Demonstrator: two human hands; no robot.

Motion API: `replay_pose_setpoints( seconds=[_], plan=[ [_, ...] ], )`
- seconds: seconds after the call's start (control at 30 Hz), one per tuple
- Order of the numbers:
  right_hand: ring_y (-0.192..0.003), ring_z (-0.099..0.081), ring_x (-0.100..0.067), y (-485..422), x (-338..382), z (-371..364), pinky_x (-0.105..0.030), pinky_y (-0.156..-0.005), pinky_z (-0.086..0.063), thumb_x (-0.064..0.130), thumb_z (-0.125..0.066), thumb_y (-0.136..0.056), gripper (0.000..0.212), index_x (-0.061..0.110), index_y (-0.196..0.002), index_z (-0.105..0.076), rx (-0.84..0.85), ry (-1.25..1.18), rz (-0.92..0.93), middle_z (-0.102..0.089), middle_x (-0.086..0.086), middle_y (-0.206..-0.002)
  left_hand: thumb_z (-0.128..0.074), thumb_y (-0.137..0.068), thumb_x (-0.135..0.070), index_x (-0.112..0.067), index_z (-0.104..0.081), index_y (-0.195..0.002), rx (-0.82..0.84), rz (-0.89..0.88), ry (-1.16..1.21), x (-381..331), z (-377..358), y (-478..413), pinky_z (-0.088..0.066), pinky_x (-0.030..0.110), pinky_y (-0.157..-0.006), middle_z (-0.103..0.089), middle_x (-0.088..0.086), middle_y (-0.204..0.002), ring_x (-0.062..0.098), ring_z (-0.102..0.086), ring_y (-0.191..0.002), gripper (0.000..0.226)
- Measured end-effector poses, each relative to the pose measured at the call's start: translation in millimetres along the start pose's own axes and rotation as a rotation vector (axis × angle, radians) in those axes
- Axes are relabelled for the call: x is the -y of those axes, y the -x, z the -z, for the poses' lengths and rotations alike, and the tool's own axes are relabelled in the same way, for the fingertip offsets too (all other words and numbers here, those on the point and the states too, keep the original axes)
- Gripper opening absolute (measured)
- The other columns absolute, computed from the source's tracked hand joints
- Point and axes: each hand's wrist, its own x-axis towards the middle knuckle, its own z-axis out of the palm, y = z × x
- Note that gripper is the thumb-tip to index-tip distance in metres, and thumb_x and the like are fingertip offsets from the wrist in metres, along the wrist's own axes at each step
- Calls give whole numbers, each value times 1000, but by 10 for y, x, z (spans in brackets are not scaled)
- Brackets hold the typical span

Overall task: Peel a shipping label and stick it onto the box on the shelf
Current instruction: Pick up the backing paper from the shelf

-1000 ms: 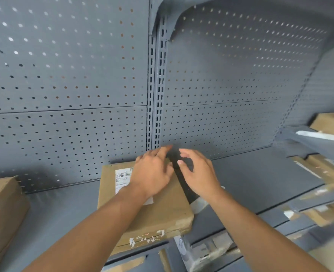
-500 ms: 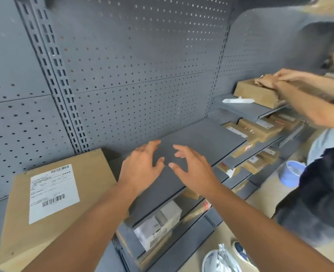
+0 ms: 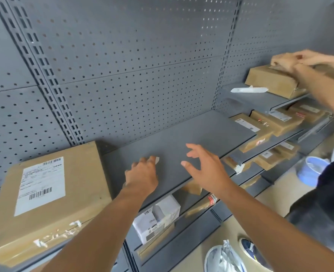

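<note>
A flat cardboard box (image 3: 79, 179) lies at the left on the grey shelf (image 3: 182, 142), with a white shipping label (image 3: 41, 185) stuck flat on its top. My left hand (image 3: 142, 173) hovers over the bare shelf just right of the box, fingers curled, with a small white scrap at the fingertips that I cannot identify. My right hand (image 3: 205, 165) floats beside it, fingers spread, holding nothing. Neither hand touches the box.
Another person's hands (image 3: 293, 59) rest on a cardboard box (image 3: 272, 81) on a higher shelf at the right, beside a white crumpled strip (image 3: 248, 89). Several labelled boxes (image 3: 280, 122) fill the lower shelves. A blue bowl (image 3: 311, 169) and shoes (image 3: 231, 258) are on the floor.
The view swung right, so the labelled box slid to the left of the frame. Both hands left the box and now hover over the bare shelf. My left fingers curled in.
</note>
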Motion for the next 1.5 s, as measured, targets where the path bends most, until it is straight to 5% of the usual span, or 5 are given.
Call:
replay_pose_setpoints(
  seconds=[0.2,0.57,0.93,1.3,1.5],
  plan=[
    [-115,-62,-6,-40,-63,-74,-38,-100,-52,45,-64,-95,51,32,-142,-49,0,-35,8,-70,15,-116,-62,-90,-10,-24,-42,-142,-103,-52,71,38,-47,-15,-55,45,-85,-63,9,-121,35,-65,-107,58],
    [-120,-57,-12,80,-371,290,-44,-96,-54,52,-61,-92,51,35,-139,-49,-115,36,11,-47,13,-137,-73,-90,-25,-37,-42,-146,-199,-358,477,-570,139,68,-50,31,-92,-64,-5,-131,22,-64,-112,65],
    [-121,-57,-16,1098,-1050,682,-38,-100,-49,46,-64,-94,51,27,-139,-50,-302,86,-267,-54,2,-135,-83,-81,-21,-27,-55,-120,93,-624,740,-1693,-324,315,-48,6,-68,-66,-21,-94,-9,-65,-83,48],
    [-117,-59,-15,2143,-1782,359,-40,-94,-52,53,-57,-94,52,27,-138,-49,-416,32,-527,-56,4,-133,-76,-88,-30,-26,-64,-118,280,-727,611,-2198,-1484,600,-42,8,-68,-66,-19,-100,-15,-57,-80,33],
    [-115,-59,-14,2595,-2473,-72,-43,-93,-53,45,-62,-95,49,22,-137,-53,-456,-9,-596,-57,2,-131,-80,-84,-24,-16,-72,-107,276,-759,564,-2271,-2557,565,-46,14,-70,-63,-12,-101,6,-58,-85,25]
  ],
)
